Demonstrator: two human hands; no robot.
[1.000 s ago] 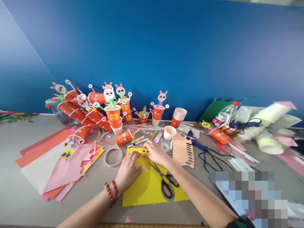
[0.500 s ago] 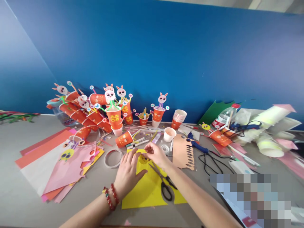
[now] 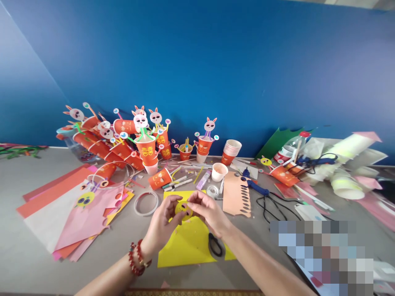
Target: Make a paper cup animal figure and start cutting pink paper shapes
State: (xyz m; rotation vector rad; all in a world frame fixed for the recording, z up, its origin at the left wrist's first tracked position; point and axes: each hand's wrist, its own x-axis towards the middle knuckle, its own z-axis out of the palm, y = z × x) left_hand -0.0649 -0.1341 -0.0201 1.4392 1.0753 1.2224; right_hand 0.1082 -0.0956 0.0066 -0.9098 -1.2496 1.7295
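Note:
A small round yellow paper face [image 3: 182, 211] with dark eyes is held up between my hands, over the yellow sheet [image 3: 185, 246]. My left hand [image 3: 166, 218] grips its left side, thumb across the front, and wears red bead bracelets on the wrist. Pinched at its upper right edge are the fingers of my right hand [image 3: 210, 211]. Scissors [image 3: 215, 245] lie on the yellow sheet under my right hand; one black handle loop shows and the blades are hidden. A roll of tape [image 3: 146, 204] is left of my left hand.
Orange paper cups [image 3: 145, 148] with rabbit heads stand behind. Coloured paper sheets [image 3: 58, 218] lie at left. Peach card [image 3: 236, 195], a blue glue gun [image 3: 259, 189] with black cord, a bottle [image 3: 290, 148] and paper rolls [image 3: 348, 185] are at right. A pixelated patch covers the lower right.
The yellow face has come up off the sheet, and my left hand has gone from lying flat to gripping it. My right hand now covers the scissor blades.

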